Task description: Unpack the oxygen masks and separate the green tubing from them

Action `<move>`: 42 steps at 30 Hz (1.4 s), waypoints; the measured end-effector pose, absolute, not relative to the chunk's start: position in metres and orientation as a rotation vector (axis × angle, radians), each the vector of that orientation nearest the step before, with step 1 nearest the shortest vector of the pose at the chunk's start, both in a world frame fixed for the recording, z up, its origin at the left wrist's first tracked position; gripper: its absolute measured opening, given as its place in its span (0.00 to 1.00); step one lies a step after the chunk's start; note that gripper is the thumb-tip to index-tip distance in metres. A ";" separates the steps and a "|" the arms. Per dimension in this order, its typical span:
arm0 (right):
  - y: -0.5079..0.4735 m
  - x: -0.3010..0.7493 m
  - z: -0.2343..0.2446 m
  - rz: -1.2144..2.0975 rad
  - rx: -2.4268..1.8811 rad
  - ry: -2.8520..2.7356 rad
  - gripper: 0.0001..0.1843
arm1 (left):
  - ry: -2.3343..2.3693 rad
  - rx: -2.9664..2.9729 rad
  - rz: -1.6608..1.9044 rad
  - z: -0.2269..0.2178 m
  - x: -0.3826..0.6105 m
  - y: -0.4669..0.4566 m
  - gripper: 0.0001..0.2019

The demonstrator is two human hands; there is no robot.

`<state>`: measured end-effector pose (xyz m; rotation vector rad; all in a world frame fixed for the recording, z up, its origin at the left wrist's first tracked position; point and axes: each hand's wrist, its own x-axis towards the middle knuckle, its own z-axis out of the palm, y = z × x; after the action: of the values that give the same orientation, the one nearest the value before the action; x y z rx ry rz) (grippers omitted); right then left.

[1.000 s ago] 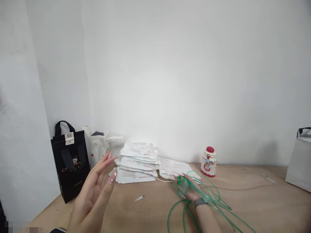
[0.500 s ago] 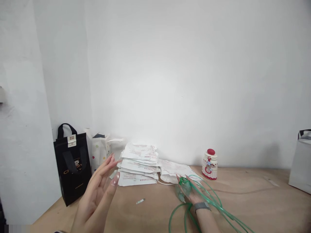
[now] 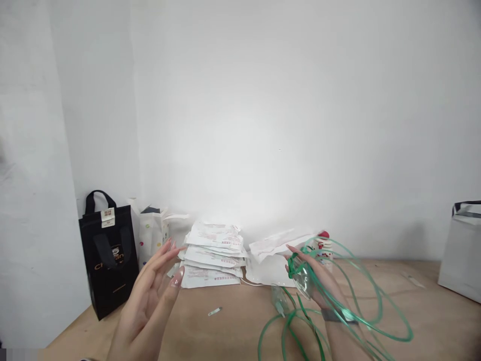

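- My open left hand (image 3: pixel 148 296) hangs empty, fingers spread, well left of the mask, near the stack of paper pouches (image 3: pixel 212 255)
- My right hand (image 3: pixel 315 281), the nearer, cups a clear oxygen mask (image 3: pixel 301 277) above the wooden surface (image 3: pixel 398 321), fingers curled around it
- Green tubing (image 3: pixel 361 311) loops away down and right, across my wrist

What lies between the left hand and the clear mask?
The head view shows a stack of white printed packets and a small white strip between the left hand and the mask.
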<state>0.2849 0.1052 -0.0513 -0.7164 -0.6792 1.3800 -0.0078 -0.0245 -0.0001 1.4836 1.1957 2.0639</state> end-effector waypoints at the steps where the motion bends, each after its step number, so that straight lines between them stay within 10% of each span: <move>1: 0.093 0.284 -0.042 1.350 -0.796 -0.762 0.16 | 1.200 1.468 2.060 -0.001 -0.009 -0.023 0.16; 12: 0.011 0.267 0.003 1.430 -0.789 -1.694 0.17 | 1.286 1.357 1.540 -0.011 -0.021 0.014 0.36; 24: 0.029 0.251 -0.007 1.165 -1.115 -1.851 0.20 | 1.214 1.321 1.296 -0.012 -0.011 0.016 0.12; 42: 0.031 0.244 -0.007 1.072 -1.114 -1.931 0.16 | 1.167 1.346 1.379 -0.012 -0.014 0.012 0.18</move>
<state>0.2438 0.0310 -0.0067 -1.1135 -1.9313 1.0720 -0.0143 0.0121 -0.0117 1.3455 1.1669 1.3787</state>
